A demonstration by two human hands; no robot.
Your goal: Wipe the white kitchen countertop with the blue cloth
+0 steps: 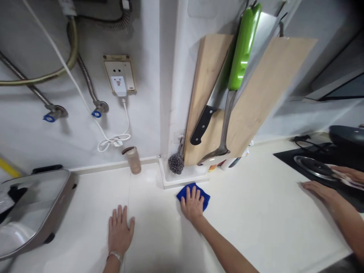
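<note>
My left hand [120, 232] lies flat on the white countertop [153, 227], fingers stretched out, holding nothing; a wristband shows at its wrist. My right hand [193, 204] presses down on a blue cloth [205, 198] with its fingers spread. Part of the cloth is hidden beneath the palm. Just beyond it is a low white ledge [184, 184] at the foot of the wall, and a steel-wool scrubber [176, 163] hangs above that ledge.
Cutting board [256, 117], black-handled knife [203, 125] and green-handled spatula [241, 49] hang on the wall. A brownish cup [133, 161] stands behind my left hand; a glass-lidded pan [36, 208] is far left. At right, another person's hands [324, 191] are by the black stove [290, 157].
</note>
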